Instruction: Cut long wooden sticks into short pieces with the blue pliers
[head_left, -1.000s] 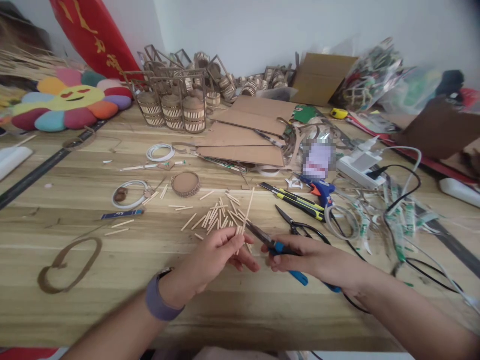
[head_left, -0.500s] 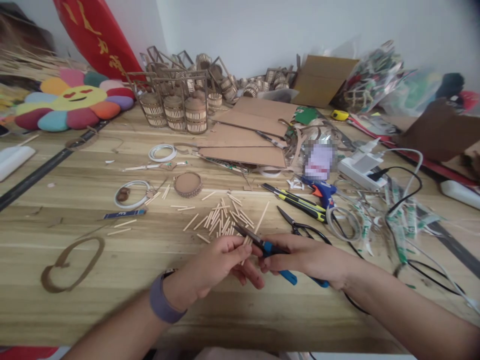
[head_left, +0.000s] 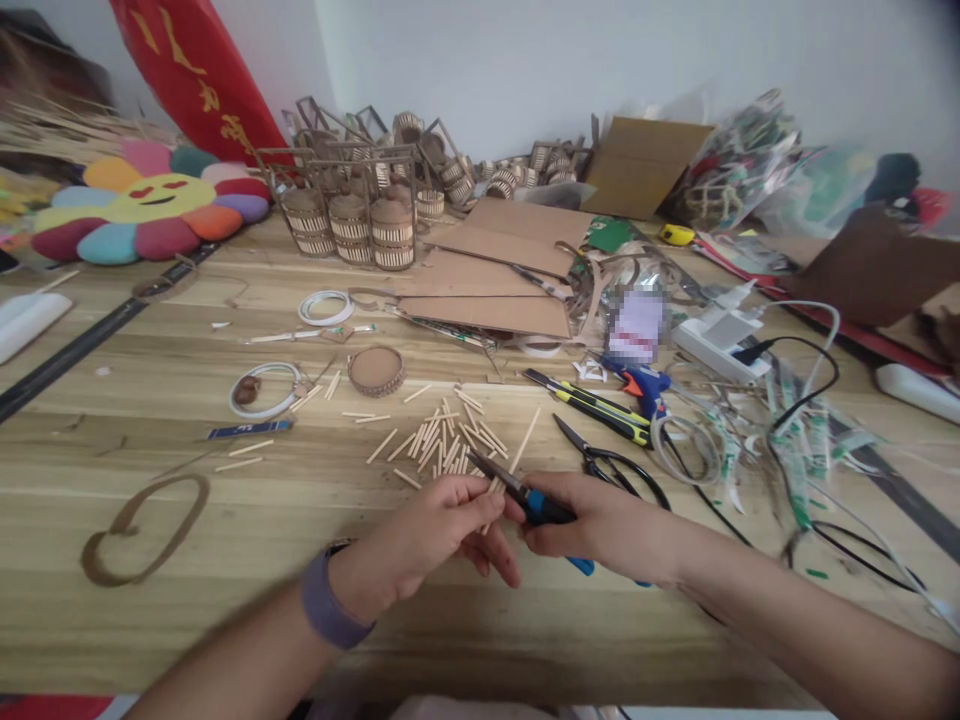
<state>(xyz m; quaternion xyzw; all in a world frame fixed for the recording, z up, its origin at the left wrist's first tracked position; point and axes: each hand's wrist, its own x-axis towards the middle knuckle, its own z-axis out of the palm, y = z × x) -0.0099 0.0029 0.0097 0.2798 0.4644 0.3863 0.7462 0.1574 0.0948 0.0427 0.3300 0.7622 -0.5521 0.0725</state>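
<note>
My left hand (head_left: 435, 525) pinches a thin wooden stick (head_left: 523, 442) that slants up to the right. My right hand (head_left: 600, 525) grips blue-handled cutters (head_left: 517, 488), whose dark jaws sit across the stick just beside my left fingertips. Both hands hover low over the wooden table (head_left: 225, 600), close to its front edge. A pile of short cut sticks (head_left: 442, 440) lies just beyond my hands. A grey band is on my left wrist.
Black scissors (head_left: 600, 455), a yellow-black utility knife (head_left: 592, 400) and a blue glue gun (head_left: 645, 382) lie to the right, with cables and a white power strip (head_left: 716, 335). Cardboard sheets (head_left: 495, 270) and small stick lanterns (head_left: 352, 215) stand at the back. A cardboard ring (head_left: 142, 530) lies left.
The stick in my left hand has tilted further to the right and sits lower. Both hands have shifted slightly, staying together over the same spot.
</note>
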